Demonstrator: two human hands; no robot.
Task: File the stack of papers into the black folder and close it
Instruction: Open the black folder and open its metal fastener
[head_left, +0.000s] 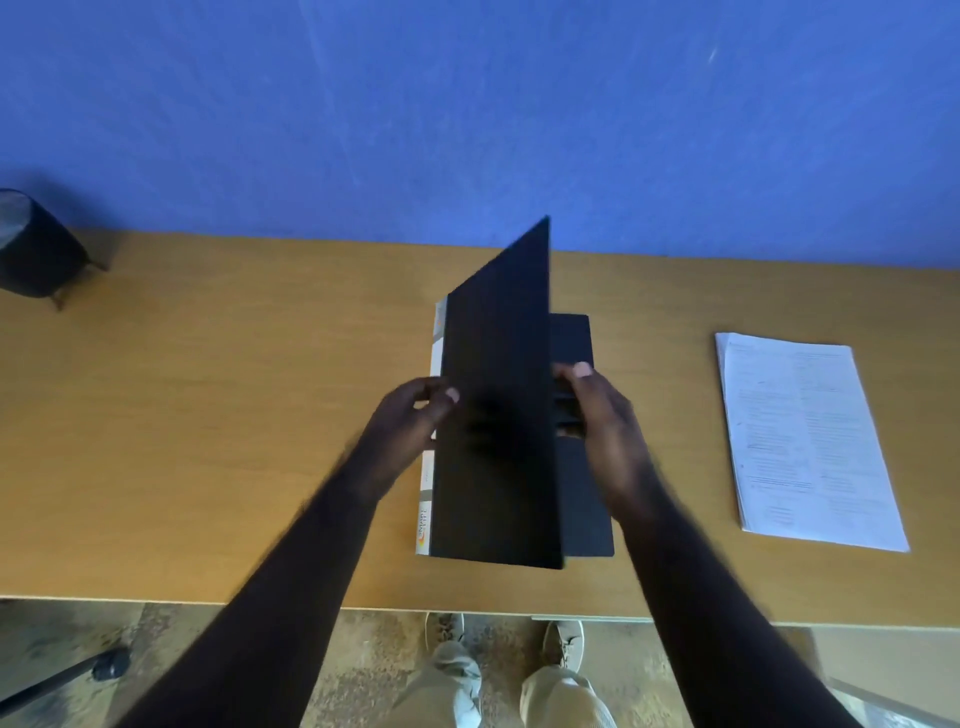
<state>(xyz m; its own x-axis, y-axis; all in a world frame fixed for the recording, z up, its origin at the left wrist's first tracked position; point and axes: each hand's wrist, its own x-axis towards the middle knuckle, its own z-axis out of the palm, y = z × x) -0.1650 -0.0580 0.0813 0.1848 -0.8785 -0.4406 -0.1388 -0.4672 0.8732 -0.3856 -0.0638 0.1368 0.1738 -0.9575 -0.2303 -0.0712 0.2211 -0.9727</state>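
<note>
The black folder (498, 415) lies in the middle of the wooden desk (234, 415), its front cover raised almost upright. My left hand (410, 415) grips the cover's left face, thumb on the outside. My right hand (602, 415) rests on the inner right panel, fingers against the cover's edge and the dark clip bars there. A white label strip with printing runs along the folder's left side. The stack of printed white papers (805, 441) lies flat at the right of the desk, apart from both hands.
A blue wall rises behind the desk. A dark round bin (36, 249) stands at the far left beyond the desk's corner. Below the desk's near edge I see my legs and shoes on a mottled floor, and a chair base (78, 675) at the lower left.
</note>
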